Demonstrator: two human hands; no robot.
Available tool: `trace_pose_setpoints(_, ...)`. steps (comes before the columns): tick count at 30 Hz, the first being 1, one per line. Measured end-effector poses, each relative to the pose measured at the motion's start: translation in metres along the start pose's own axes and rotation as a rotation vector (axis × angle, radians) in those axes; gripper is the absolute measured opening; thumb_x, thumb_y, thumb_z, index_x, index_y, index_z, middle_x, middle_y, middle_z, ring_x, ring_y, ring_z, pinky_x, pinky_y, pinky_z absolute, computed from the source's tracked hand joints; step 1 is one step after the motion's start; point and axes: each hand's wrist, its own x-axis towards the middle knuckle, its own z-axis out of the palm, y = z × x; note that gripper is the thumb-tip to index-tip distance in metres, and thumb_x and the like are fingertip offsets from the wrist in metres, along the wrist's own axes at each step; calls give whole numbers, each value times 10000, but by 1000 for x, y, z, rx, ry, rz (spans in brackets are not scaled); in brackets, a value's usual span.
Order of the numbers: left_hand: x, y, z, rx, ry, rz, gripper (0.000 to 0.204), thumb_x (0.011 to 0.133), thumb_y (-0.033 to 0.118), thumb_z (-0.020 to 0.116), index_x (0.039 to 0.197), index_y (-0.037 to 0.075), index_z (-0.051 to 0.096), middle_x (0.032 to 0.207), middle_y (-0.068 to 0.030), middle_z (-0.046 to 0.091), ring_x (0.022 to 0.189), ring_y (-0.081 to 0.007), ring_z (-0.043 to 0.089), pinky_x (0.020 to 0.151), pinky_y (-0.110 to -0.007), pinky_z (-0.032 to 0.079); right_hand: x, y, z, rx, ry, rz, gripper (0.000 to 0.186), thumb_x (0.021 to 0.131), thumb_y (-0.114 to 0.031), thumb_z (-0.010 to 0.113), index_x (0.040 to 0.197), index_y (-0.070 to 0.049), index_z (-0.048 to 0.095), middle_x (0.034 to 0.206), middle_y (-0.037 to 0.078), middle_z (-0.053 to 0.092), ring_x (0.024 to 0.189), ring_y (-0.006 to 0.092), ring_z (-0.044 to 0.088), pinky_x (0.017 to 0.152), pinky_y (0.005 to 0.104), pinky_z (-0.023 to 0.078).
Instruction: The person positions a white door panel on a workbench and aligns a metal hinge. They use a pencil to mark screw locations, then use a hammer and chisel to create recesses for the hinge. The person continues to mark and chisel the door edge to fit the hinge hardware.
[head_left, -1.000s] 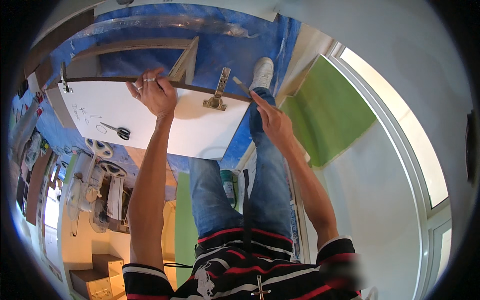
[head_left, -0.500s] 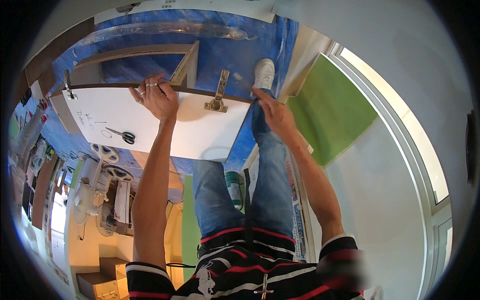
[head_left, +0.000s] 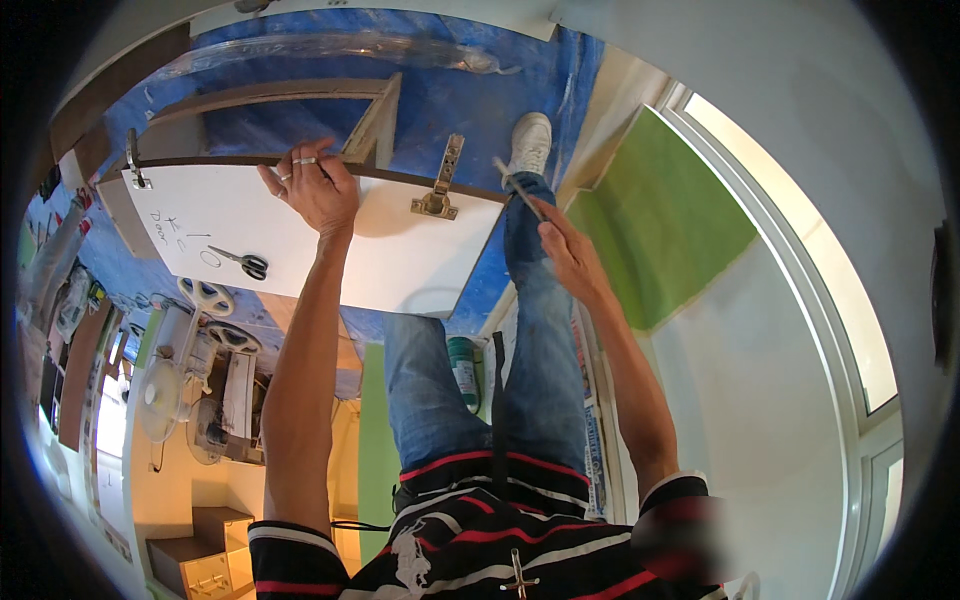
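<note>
My left hand [head_left: 316,192] grips the dark upper edge of a white board [head_left: 300,262], fingers curled over it, rings showing. My right hand [head_left: 568,258] holds a thin flat tool, like a file [head_left: 519,188], just beyond the board's right corner, over my leg; whether it touches the edge I cannot tell. A brass hinge [head_left: 438,200] with its arm upright is fixed near the board's right end, another hinge [head_left: 138,172] at its left end. Black-handled scissors [head_left: 252,266] lie on the board among handwritten marks.
Beyond the board are a wooden frame [head_left: 260,92] and plastic-wrapped lengths [head_left: 330,50] on blue sheeting [head_left: 450,100]. A green bottle [head_left: 462,370] stands between my legs. At left are fans [head_left: 162,395] and clutter; at right, a green panel [head_left: 660,220] and a white-framed opening [head_left: 850,330].
My right hand and the tool have drawn back a little toward me and to the right, away from the board's corner. My left hand stays at the edge, nearly unmoved.
</note>
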Motion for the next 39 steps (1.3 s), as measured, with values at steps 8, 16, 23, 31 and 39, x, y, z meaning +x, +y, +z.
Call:
trace_pose_setpoints(8,-1,0,2,-10,-7,-25,243,909,192,480,919,178,722,944,-1,726,1065,-261,607,1232,-604,132,-22,-5,7,-428,98,-159,487,1046,-123,553,1509,-271,527,952,183,721,775,319,689,728,381,532)
trace_pose_setpoints(16,1,1,1,-11,19,-1,255,911,189,467,912,163,721,931,-14,722,1062,-265,611,1240,-605,126,6,-16,11,-446,195,-132,470,1029,-124,578,1468,-292,572,1053,159,748,859,340,726,722,405,555)
trace_pose_setpoints(23,-1,1,0,0,15,4,247,913,191,478,913,175,725,922,-6,719,1055,-267,608,1242,-606,118,12,-9,18,-522,134,-162,487,1009,-181,574,1469,-338,558,1009,153,754,822,354,731,697,437,574)
trace_pose_setpoints(31,-2,0,1,-16,6,-11,249,913,181,474,910,171,722,911,-13,721,1034,-268,616,1241,-614,123,-1,-13,11,-421,56,-82,427,1044,-172,567,1454,-289,583,1146,141,745,888,346,731,736,404,569)
trace_pose_setpoints(39,1,-1,2,-11,26,15,251,913,185,471,910,180,722,921,6,724,1041,-259,618,1237,-620,126,49,3,11,-7,142,-97,500,1020,-328,629,1449,-87,540,867,4,645,685,154,602,590,324,449)
